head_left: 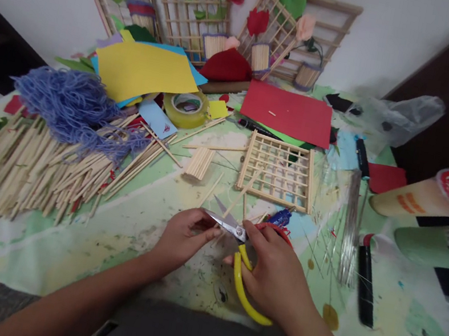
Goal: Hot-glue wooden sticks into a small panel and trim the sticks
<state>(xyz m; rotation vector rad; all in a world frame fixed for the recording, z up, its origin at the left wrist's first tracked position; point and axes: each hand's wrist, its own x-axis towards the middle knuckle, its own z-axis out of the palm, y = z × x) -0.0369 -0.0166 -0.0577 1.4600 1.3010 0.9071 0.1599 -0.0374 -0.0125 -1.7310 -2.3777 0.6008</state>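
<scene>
My right hand is wrapped around a pair of scissors with a yellow handle loop. Red handle material also shows by the fingers. The scissors' blades are parted and point left, toward my left hand. Thumb and fingers of that hand are pinched together beside the lower blade; whatever they hold is hidden. Just beyond the blades, a thin wooden stick slants over a small lattice of sticks. A short bundle of sticks stands behind my left hand.
At left, a pile of sticks lies under purple yarn. Behind are yellow paper, a tape roll and red paper. Thin wires, a black cutter and a drink cup occupy the right side.
</scene>
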